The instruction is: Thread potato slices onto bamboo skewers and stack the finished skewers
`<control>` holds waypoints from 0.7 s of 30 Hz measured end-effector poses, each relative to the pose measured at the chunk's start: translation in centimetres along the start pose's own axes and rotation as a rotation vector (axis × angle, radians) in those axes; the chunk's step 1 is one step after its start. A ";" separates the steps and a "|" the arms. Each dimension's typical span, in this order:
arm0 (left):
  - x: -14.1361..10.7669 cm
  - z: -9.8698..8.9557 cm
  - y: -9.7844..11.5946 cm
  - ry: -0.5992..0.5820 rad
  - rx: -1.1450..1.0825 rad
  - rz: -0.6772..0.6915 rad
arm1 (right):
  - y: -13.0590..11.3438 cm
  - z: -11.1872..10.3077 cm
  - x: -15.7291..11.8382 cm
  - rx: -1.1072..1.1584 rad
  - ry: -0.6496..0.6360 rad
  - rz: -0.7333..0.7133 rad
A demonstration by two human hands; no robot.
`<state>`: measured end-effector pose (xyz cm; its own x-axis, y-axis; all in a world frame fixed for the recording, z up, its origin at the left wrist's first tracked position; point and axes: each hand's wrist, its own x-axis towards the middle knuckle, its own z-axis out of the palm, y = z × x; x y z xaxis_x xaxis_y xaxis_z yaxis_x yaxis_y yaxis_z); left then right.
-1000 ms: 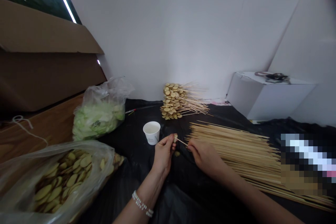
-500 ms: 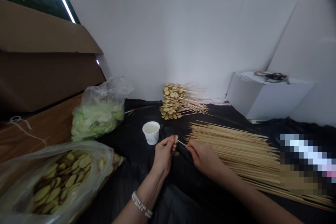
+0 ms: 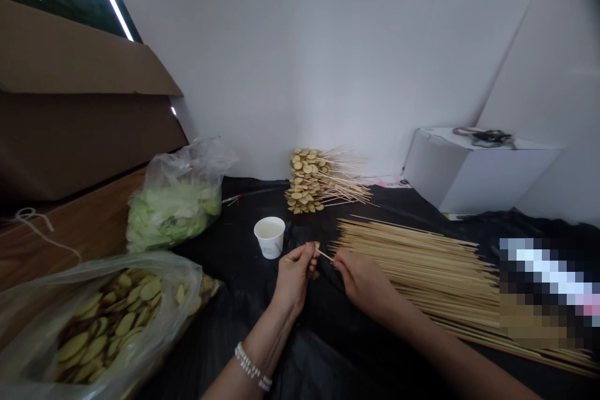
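Observation:
In the middle of the head view, my left hand pinches a potato slice between thumb and fingers. A thin wooden skewer runs from that slice to my right hand, whose fingers are closed around it. Whether the tip has gone through the slice is too small to tell. Another slice shows partly below my left fingers, on the black sheet. To the right lies a wide bundle of bare wooden skewers. Behind my hands, several skewered potato slices are stacked against the wall.
A white paper cup stands left of my hands. At left are an open plastic bag of potato slices and a bag of pale green vegetables. A white box sits at right, a cardboard box at far left.
My hands are nearly still. The potato slice in my left fingers has tilted slightly; my right hand keeps hold of the skewer.

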<state>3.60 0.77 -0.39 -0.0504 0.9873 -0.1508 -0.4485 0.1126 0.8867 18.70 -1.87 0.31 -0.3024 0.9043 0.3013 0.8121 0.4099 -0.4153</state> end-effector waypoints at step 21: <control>-0.5 0.4 -0.4 -0.086 -0.018 -0.074 | 0.0 -0.2 0.3 0.107 0.024 -0.011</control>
<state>4.20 0.29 -0.49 0.0597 0.9823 -0.1773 -0.4644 0.1846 0.8662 18.71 -1.61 0.54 -0.2978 0.8971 0.3264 0.7505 0.4313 -0.5007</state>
